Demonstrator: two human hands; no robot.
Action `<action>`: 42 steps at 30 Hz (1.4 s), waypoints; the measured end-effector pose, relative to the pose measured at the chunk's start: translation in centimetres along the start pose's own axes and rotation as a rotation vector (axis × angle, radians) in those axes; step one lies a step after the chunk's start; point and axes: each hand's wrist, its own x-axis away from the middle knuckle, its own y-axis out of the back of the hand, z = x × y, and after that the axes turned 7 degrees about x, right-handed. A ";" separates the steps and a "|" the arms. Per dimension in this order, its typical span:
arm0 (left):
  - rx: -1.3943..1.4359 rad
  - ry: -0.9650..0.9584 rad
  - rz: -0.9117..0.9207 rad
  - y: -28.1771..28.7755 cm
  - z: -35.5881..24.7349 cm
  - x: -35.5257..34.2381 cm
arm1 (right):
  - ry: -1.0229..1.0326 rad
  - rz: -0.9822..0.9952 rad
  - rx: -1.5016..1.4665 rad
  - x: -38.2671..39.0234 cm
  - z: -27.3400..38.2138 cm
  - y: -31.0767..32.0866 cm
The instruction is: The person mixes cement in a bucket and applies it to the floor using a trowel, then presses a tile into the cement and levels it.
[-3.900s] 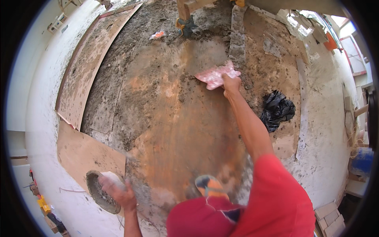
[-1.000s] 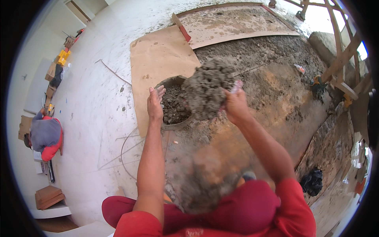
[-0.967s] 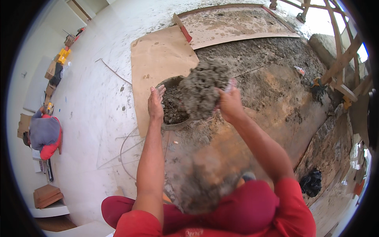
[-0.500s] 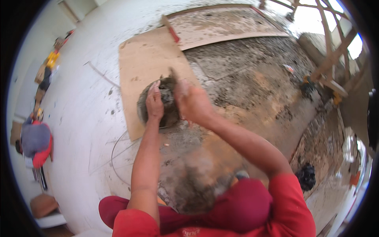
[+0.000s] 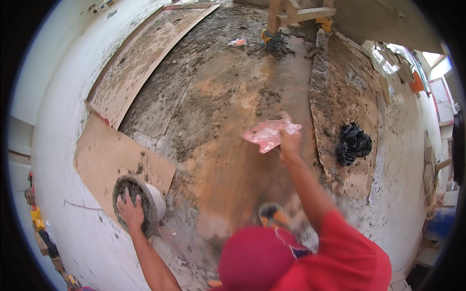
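Observation:
My left hand rests with spread fingers on grey wet mortar inside a white, mortar-caked bucket, which stands on a brown sheet at lower left. My right hand grips a jagged flat pink piece, held out over the stained, mortar-strewn board at centre. No heap of mortar shows on the pink piece. A crumpled black plastic bag lies to the right of my right hand.
A speckled panel lies at upper left. A wooden frame with cloth-wrapped foot stands ahead, near a small bit of litter. An orange bucket and blue container sit at right, assorted items along the left wall.
My view has swung right. The mortar heap carried to the bucket a second ago is off the pink piece, now held out rightward. My left hand has moved from an upright pose onto the bucket's mortar.

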 end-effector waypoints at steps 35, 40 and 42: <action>0.196 -0.692 0.390 -18.8 -63.0 -6.4 | -0.065 -0.724 -0.292 -62.0 16.0 -9.7; 0.212 -0.693 0.403 -19.0 -62.7 -6.8 | -0.083 -0.781 -0.318 -64.0 18.8 -11.8; 0.233 -0.686 0.418 -18.8 -62.7 -6.8 | -0.074 -0.779 -0.246 -66.3 17.7 -11.1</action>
